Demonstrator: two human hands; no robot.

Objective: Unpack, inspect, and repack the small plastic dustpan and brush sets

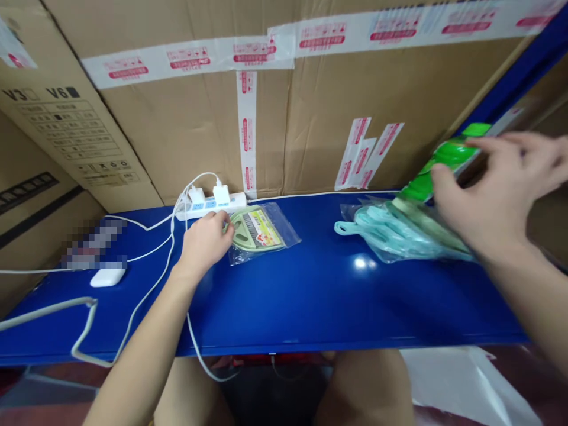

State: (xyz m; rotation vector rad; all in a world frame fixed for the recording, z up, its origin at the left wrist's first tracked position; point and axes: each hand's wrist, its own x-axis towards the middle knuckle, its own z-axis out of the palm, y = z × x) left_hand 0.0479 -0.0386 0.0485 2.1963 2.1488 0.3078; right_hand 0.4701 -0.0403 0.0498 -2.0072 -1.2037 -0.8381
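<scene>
My left hand (207, 239) is closed, its fingertips pinching the left edge of a pale green rounded item (243, 232) in a clear plastic bag. A yellow and white label shows on that item, which lies on the blue table. Over on the right, my right hand (497, 183) is raised with fingers and thumb apart, slightly blurred, holding nothing. Just behind its thumb and forefinger leans a green bottle (452, 155). Below it lie several light blue items with looped handles (377, 228) in clear bags, with a pale green one (419, 216) among them.
A white power strip (237, 202) with plugged-in chargers stands at the back, its cables (153, 290) running across the left. A white earphone case (107, 277) lies there. Large taped cardboard boxes (199, 118) wall off the rear of the blue table (284, 296).
</scene>
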